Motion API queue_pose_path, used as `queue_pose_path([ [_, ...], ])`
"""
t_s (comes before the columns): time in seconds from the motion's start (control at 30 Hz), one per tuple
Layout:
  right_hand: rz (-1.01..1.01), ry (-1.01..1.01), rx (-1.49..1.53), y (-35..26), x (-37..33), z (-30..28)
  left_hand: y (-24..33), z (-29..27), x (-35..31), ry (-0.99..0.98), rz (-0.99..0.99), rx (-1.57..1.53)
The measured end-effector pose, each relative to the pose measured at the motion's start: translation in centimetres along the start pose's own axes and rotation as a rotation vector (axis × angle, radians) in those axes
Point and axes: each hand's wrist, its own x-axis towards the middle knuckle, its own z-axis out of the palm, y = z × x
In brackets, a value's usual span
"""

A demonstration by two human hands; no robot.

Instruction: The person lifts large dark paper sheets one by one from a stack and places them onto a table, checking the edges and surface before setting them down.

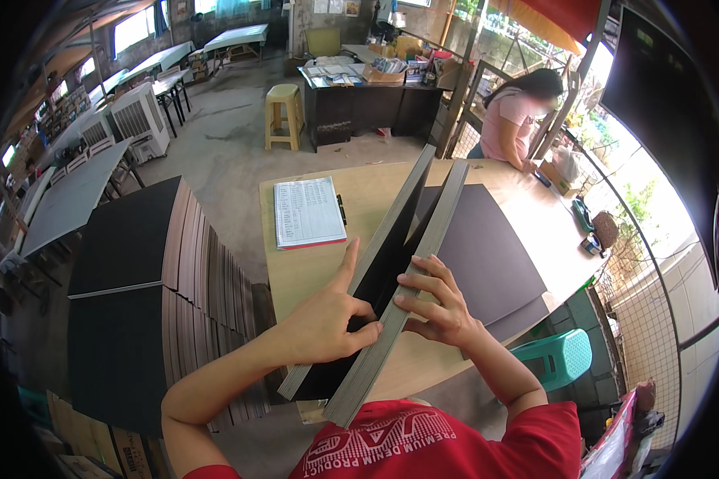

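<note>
Two bundles of dark boards with grey edges stand tilted on the table, a wedge-shaped gap between them. My left hand (327,323) is at the near part of the gap, index finger stretched forward, thumb and curled fingers closed on the edge of the right board bundle (441,215). Across that same bundle's top edge lie the bent fingers of my right hand (435,303), gripping it from the right. The left board bundle (387,227) leans apart from it. More dark boards (491,247) lie flat on the table to the right.
On the pale wooden table (295,275) lie a printed sheet pad (307,211) and a black pen (342,209). Tall board stacks (128,239) stand at left. A green stool (563,357) is at right. A person (507,120) works at the table's far right end.
</note>
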Motion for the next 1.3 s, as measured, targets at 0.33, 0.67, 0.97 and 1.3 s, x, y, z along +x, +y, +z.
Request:
queue_pose_path([
  [0.33,-0.009,0.010,-0.005,0.2,0.3,0.2,-0.3,-0.2,0.1,-0.005,0.012,0.002],
  [0.67,-0.028,0.028,-0.003,0.3,0.2,0.4,-0.8,-0.2,0.0,0.006,0.052,-0.006],
  [0.97,-0.047,0.044,0.006,0.6,0.0,0.8,-0.8,-0.4,-0.1,-0.002,0.035,-0.004],
  [1.3,-0.047,0.050,-0.003,0.8,0.2,1.0,-0.6,0.5,-0.1,0.182,0.121,0.068],
])
